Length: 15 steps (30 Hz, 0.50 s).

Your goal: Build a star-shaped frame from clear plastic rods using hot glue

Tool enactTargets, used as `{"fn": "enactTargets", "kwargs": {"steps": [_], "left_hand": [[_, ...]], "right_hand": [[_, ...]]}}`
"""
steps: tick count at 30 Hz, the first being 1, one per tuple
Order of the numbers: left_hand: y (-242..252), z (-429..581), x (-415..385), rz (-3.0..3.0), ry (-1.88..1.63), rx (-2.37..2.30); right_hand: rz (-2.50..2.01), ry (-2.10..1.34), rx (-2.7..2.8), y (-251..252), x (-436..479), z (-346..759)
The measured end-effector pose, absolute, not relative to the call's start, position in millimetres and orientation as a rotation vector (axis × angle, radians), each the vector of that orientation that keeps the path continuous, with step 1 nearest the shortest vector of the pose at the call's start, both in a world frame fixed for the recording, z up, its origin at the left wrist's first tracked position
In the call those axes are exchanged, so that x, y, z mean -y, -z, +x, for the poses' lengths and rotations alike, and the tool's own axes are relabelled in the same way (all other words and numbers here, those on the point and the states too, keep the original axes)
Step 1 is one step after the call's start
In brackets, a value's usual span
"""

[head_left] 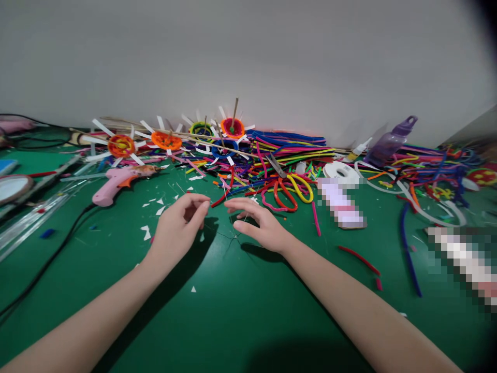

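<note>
My left hand (179,221) is raised over the green table, its thumb and forefinger brought together in a pinch. Whatever is between those fingertips is too small to make out. My right hand (261,225) faces it a short way off, thumb and fingers apart, with nothing visible in them. Faint thin strands (234,237) show under and beside the right fingertips; whether they touch either hand I cannot tell. Just beyond the hands lie scissors (285,191) with one red and one yellow handle loop, and a red pipe cleaner (224,194).
At left rests a pink glue gun (112,186) with a black cord. Along the wall stand several bright round pieces (121,146) with white strips, beside heaped pipe cleaners (295,147). A white spool (341,172) and purple bottle (390,142) stand right. Paper scraps (145,232) litter the table.
</note>
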<state>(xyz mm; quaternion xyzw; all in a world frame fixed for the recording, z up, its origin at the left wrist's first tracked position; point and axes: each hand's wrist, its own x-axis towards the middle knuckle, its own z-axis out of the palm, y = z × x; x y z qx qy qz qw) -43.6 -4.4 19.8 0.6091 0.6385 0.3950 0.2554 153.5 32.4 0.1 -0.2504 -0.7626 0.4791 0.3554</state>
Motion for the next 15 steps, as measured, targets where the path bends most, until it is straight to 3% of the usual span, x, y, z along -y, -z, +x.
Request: {"fn": "enactTargets", "kwargs": {"steps": [15], "left_hand": [[-5.3, -32.0, -2.4, 1.834, -1.270, -1.522]], "right_hand": [[-0.632, -1.232, 1.962, 1.1, -32.3, 154.0]]}}
